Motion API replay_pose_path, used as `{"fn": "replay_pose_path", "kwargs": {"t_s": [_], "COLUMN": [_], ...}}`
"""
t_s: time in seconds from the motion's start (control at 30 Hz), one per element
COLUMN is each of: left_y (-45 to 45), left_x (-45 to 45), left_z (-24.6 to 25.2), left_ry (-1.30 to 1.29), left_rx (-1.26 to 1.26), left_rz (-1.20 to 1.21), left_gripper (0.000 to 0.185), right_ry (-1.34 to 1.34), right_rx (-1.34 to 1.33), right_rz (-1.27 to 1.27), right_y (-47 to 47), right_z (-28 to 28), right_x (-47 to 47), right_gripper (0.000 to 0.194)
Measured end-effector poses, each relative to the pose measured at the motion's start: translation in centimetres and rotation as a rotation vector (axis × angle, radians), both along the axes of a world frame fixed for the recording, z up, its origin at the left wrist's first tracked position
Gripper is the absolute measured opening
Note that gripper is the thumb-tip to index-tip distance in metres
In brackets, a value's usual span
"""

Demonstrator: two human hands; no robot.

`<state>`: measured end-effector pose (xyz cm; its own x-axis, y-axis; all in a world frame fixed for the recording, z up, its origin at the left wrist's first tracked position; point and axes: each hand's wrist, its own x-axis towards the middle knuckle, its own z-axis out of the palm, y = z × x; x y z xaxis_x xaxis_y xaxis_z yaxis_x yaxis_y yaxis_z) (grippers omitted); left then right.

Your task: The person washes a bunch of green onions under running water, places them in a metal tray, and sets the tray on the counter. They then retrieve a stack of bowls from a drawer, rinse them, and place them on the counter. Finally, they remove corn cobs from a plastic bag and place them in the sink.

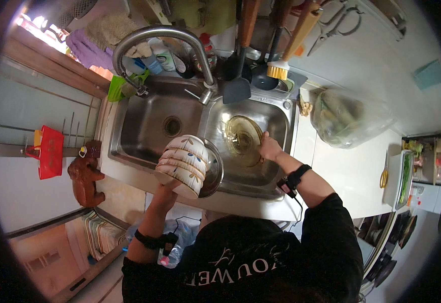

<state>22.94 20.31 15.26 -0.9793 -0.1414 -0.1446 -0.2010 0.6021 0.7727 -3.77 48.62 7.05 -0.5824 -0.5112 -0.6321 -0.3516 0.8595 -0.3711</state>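
My left hand (pixel 168 193) supports a tilted stack of several white ceramic bowls (pixel 184 164) with leaf patterns and brown rims, above the front edge of the double steel sink. Partly hidden behind the stack is a round, shiny lid or dish (pixel 216 170); whether my left hand also holds it I cannot tell. In the right basin (pixel 277 110), my right hand (pixel 270 147) grips the rim of an amber glass dish (pixel 243 138), which is tilted. The left basin (pixel 145 125) shows its drain (pixel 172 126).
A curved steel faucet (pixel 160 32) arches over the left basin. Behind the sink hang a black spatula (pixel 237 91), a brush (pixel 278 71) and scissors (pixel 332 28). A filled plastic bag (pixel 347 117) sits on the right counter. A brown bear-shaped figure (pixel 86 178) stands left.
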Motion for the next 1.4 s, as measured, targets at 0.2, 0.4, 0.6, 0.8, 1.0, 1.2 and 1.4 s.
{"fn": "replay_pose_path", "kwargs": {"t_s": [0.2,0.4,0.6,0.8,1.0,1.2,1.4], "left_y": [-0.2,0.8,0.2,0.1,2.3,6.0,9.1], "left_x": [-1.5,-3.2,-2.8,-1.3,0.2,2.2,3.8], "left_z": [2.2,4.9,5.4,4.8,4.9,5.7,5.9], "left_ry": [-0.085,-0.068,-0.05,-0.012,0.06,0.087,0.172], "left_rx": [0.524,1.373,1.302,1.316,1.197,1.261,1.33], "left_rz": [0.153,0.439,0.371,0.379,0.503,0.79,0.85], "left_gripper": [0.039,0.053,0.058,0.052,0.045,0.049,0.057], "right_ry": [0.544,0.853,0.929,0.927,0.841,0.708,0.755], "right_rx": [-0.017,-0.314,-0.381,-0.414,-0.443,-0.472,-0.516], "right_rz": [0.095,0.208,0.189,0.142,0.085,0.06,0.104], "right_y": [1.5,3.6,3.7,3.9,4.8,6.0,6.5], "right_z": [6.7,9.3,10.8,11.4,11.1,10.1,9.6], "right_x": [3.9,5.8,7.2,7.7,7.1,6.1,5.9], "right_gripper": [0.039,0.035,0.036,0.038,0.039,0.043,0.041]}}
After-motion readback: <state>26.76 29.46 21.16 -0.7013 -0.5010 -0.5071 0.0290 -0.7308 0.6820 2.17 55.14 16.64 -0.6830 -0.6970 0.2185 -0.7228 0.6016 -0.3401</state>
